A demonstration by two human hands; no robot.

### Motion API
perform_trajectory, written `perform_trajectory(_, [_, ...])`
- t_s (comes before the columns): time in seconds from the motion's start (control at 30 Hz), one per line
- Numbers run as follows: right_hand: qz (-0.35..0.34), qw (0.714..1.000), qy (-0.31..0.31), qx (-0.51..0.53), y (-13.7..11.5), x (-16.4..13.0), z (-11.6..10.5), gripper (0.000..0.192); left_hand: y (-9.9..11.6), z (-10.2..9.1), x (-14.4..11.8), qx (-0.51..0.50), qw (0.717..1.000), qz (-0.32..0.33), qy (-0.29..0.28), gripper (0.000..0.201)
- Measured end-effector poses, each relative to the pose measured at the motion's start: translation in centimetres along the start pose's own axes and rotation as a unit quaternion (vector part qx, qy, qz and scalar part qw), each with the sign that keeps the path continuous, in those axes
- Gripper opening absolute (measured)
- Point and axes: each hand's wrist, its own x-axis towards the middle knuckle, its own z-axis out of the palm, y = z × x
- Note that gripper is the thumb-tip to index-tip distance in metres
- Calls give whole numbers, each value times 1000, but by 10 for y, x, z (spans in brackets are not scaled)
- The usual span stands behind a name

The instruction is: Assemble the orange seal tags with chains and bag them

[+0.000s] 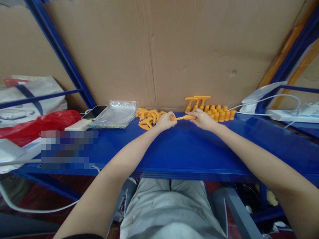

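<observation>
Above the far part of the blue shelf top (189, 152), an orange plastic piece with a twisted, screw-like shaft (183, 118) lies level between my hands. My left hand (165, 122) pinches its left end. Closed on its thicker right end is my right hand (204, 120); the fingers partly cover that end. A pile of orange branching pieces (147, 122) with small chains lies just left of my left hand. Behind my right hand stand several orange T-shaped pieces (198, 99). Several small orange barrel-shaped pieces (220, 114) are grouped to the right of these.
Clear plastic bags (118, 114) lie to the left, beside a phone (95, 112). Farther left are a red plastic bag (54, 122) and a pale cloth bag (37, 96). Cardboard (174, 56) walls the back. A white power strip (286, 115) and cables are at right.
</observation>
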Motion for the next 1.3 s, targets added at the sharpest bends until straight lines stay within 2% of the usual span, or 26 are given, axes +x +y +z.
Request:
perform_trajectory(0.1, [-3, 999, -2, 38, 4, 1, -2, 44, 0, -4, 0, 38, 999, 2, 0, 21])
perform_trajectory(0.27, [81, 984, -23, 160, 4, 1, -5, 42, 2, -11, -3, 123, 992, 24, 8, 24])
perform_trajectory(0.53, [181, 916, -52, 354, 0, 1, -9, 24, 8, -18, -6, 180, 982, 55, 18, 28])
perform_trajectory(0.67, [236, 878, -34, 415, -8, 1, -13, 16, 8, -18, -5, 182, 980, 78, 29, 29])
perform_trajectory(0.8, [274, 847, -22, 454, -17, 2, -9, 26, 6, -18, -5, 169, 982, 83, 36, 27])
perform_trajectory(1.03, [273, 855, -54, 438, -16, 3, -12, 28, 4, -15, -4, 158, 984, 72, 35, 27])
perform_trajectory(1.2, [254, 860, -73, 436, -10, 0, -15, 47, 4, -15, -4, 148, 986, 69, 43, 30])
perform_trajectory(1.3, [249, 859, -74, 441, -10, -1, -13, 41, 3, -16, -4, 134, 987, 75, 50, 27])
